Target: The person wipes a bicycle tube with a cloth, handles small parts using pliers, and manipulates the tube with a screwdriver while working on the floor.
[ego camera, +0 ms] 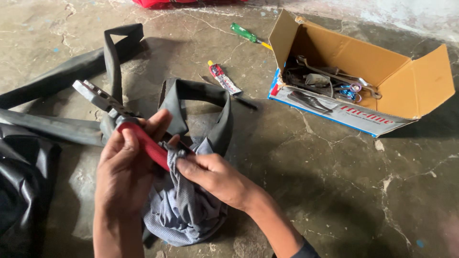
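Fingers of the left hand closed round the red handle of the pliers — metal jaws tilted up-left over the black rubber tube. Right hand pinches a striped grey cloth against the handle. Nearby on the cracked floor — glue tube, green screwdriver, cardboard box of tools.
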